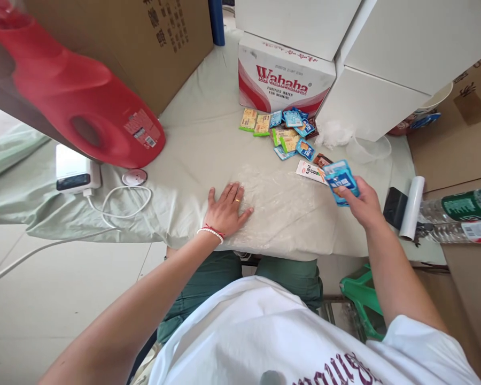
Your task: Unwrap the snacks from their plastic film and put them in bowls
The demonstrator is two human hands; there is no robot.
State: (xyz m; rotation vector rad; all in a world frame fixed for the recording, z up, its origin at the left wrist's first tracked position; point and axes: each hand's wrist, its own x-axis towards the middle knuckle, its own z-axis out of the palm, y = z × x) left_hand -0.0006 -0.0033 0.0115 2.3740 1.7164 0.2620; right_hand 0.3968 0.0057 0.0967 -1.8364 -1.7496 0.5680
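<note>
My left hand (227,209) lies flat with its fingers spread on a clear plastic sheet (272,206) on the cloth-covered table. In my right hand (363,200) is a blue snack packet (340,181), pinched near its lower edge and held above the table's right side. Just left of it lies a white packet (310,171) with an orange picture, beside a brown packet (323,159). Farther back is a loose pile of small snack packets, among them yellow-green ones (262,124) and blue ones (305,149).
A white and red Wahaha carton (284,75) stands behind the pile. A large red detergent bottle (104,107) and a white power bank (74,168) with a cable are at left. Plastic bottles (460,206) lie at right; a green stool (363,299) is below.
</note>
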